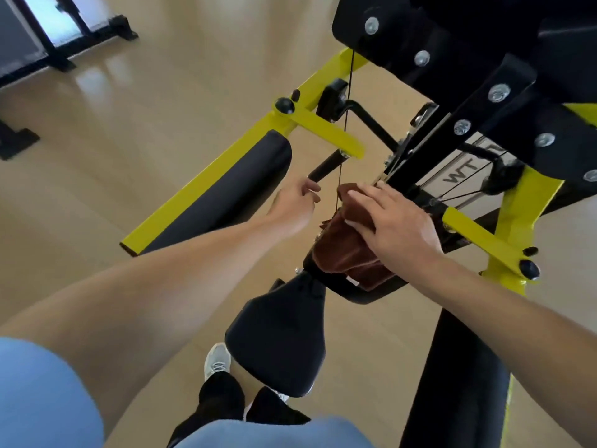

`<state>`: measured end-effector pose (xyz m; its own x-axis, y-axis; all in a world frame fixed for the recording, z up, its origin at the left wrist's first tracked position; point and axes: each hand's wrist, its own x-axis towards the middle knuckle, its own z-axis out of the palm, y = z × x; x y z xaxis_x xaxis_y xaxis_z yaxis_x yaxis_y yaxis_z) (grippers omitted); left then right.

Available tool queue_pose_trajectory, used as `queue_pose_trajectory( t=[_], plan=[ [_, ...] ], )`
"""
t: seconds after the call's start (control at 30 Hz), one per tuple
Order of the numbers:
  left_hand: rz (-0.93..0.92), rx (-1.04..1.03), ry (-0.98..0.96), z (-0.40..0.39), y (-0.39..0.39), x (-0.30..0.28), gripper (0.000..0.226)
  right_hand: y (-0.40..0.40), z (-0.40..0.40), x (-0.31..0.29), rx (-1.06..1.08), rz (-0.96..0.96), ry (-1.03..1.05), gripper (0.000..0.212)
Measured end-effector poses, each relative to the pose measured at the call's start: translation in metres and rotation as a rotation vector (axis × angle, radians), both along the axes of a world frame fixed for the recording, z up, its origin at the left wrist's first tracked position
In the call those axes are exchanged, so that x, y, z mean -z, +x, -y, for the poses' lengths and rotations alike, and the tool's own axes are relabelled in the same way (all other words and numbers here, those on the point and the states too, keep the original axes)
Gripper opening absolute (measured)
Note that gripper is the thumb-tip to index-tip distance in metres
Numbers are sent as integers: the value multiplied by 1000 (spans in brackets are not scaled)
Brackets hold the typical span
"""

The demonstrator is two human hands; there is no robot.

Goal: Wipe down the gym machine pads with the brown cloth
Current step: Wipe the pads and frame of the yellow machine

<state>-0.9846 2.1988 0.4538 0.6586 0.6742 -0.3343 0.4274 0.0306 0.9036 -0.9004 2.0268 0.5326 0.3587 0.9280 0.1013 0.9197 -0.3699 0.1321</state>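
Observation:
The brown cloth (347, 250) lies draped over the machine's upright back pad (349, 291), just above the black seat (279, 341). My right hand (394, 221) presses flat on the cloth's upper part, fingers spread. To the left, my left hand (295, 205) hovers with fingers loosely curled, next to a thin vertical cable (344, 137) and a black handle grip (326, 164); it holds nothing that I can see. A long black arm pad (232, 195) on a yellow bar runs down to the left.
The yellow and black machine frame (513, 215) with bolted black plates fills the upper right. A second yellow arm (478, 236) juts out on the right. Other equipment feet (19, 140) stand on the wood floor (129, 124) at far left. My shoes (218, 360) are beneath the seat.

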Motion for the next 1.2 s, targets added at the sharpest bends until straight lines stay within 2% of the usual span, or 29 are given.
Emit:
queue_pose_trajectory(
  t=[0.1, 0.23, 0.3, 0.4, 0.5, 0.67, 0.73, 0.8, 0.87, 0.97, 1.1, 1.2],
  plan=[
    [-78, -2, -49, -8, -8, 15, 29, -15, -41, 8, -111, 218, -242, 39],
    [-181, -46, -85, -12, -22, 33, 32, -54, -81, 29, -219, 395, -766, 24],
    [-215, -51, -100, -13, -34, 46, 33, -71, -88, 55, -291, 432, -970, 23],
    [-294, 10, -92, -7, -44, 56, 34, -80, -86, 87, -403, 404, -1133, 33],
    [-254, 76, -69, -2, -36, 51, 34, -79, -84, 93, -394, 365, -1124, 42],
    [-130, 81, -75, -10, -12, 25, 33, -64, -63, 44, -165, 258, -752, 28],
    [-68, 55, -96, -15, -1, 14, 31, -52, -56, 9, -68, 265, -612, 28],
    [-33, 6, -165, -17, 7, 10, 29, -42, -52, -16, 4, 250, -557, 33],
    [-32, -36, -213, -16, 9, 13, 28, -37, -52, -24, 30, 209, -585, 37],
    [-111, -77, -217, -14, 3, 29, 28, -41, -63, -6, -34, 268, -631, 35],
    [-195, -74, -271, -11, -8, 51, 30, -56, -72, 52, -183, 473, -853, 42],
    [-246, -75, -253, -6, -14, 58, 38, -64, -72, 95, -294, 534, -988, 50]
  ],
)
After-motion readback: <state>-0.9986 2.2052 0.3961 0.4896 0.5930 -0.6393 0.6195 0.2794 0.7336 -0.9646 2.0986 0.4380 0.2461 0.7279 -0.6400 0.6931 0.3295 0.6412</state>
